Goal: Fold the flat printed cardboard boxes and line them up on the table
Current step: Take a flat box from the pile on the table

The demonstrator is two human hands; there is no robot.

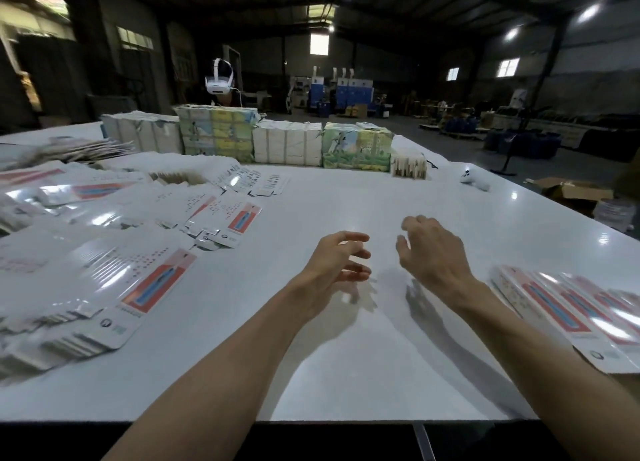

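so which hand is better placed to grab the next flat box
Probably the left hand: it hovers empty, fingers loose, on the side of the flat box pile. The right hand, also empty, lies farther from it.

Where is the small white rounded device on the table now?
In the head view, the small white rounded device lies far right on the glossy white table, just right of the short white cardboard bundle.

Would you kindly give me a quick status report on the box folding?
Left hand open, right hand open, both empty above the table. Flat printed boxes piled left; row of boxes at right. Nothing in the way.
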